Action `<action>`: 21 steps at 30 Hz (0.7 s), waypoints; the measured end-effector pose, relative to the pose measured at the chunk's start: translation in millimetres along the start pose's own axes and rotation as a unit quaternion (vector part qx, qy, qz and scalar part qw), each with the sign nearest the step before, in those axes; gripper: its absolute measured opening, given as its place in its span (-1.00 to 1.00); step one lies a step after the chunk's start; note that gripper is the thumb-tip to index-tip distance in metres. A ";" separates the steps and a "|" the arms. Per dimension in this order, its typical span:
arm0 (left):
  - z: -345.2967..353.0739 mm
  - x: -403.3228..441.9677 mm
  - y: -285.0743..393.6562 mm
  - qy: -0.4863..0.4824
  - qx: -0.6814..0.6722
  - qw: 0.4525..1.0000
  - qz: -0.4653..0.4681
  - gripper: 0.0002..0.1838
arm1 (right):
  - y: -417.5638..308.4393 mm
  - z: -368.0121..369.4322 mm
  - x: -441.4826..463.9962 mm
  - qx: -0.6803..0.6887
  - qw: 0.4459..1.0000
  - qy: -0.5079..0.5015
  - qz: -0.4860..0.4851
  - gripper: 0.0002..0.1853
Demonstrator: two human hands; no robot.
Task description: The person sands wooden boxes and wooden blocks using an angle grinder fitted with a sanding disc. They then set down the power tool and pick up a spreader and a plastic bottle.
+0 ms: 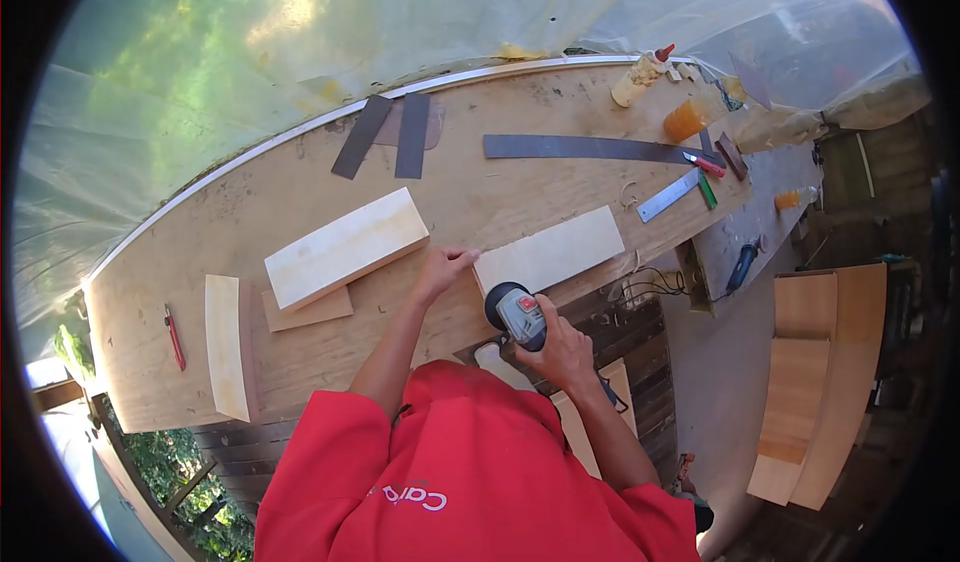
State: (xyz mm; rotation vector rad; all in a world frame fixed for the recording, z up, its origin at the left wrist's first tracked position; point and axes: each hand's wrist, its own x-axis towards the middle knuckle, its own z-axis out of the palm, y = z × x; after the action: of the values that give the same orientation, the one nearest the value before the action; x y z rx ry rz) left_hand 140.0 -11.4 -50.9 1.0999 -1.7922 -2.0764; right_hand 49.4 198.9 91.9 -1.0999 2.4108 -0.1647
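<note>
My right hand point(562, 347) is wrapped round the body of a grey and black electric sander point(520, 314). The sander is over the near left end of a pale wooden board point(555, 250), which lies flat on the workbench; I cannot tell whether its pad touches the wood. With fingertips closed at the board's left corner, my left hand point(443, 272) steadies that end. Left of this hand a thicker pale wooden block point(347, 247) rests partly on a thin brown panel point(325, 308).
The long workbench point(400, 307) holds another pale board point(225, 347), a red pen-like tool point(175, 340), dark sandpaper strips point(362, 137), a long dark strip point(580, 148), a try square point(670, 197), a red utility knife point(706, 165) and a glue bottle point(640, 80). Wooden panels point(800, 392) lie at right.
</note>
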 end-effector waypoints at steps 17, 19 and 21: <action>3.6 1.2 -6.0 0.016 -0.033 0.999 0.014 -0.71 | 101.9 -50.9 53.4 0.060 0.979 0.124 0.152 -0.16; 3.7 3.4 -5.2 0.014 -0.038 0.999 0.019 -0.72 | 97.4 -47.9 51.7 0.047 0.980 0.122 0.150 -0.16; 3.0 4.7 -8.1 0.014 -0.048 0.999 -0.002 -0.73 | 84.4 -39.1 45.5 0.031 0.984 0.118 0.129 -0.15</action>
State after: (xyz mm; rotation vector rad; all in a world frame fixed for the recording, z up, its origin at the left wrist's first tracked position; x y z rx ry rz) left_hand 137.3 -9.7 -60.2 1.1020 -1.6595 -2.1153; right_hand -51.9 218.4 83.8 -0.7664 2.7119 -0.2962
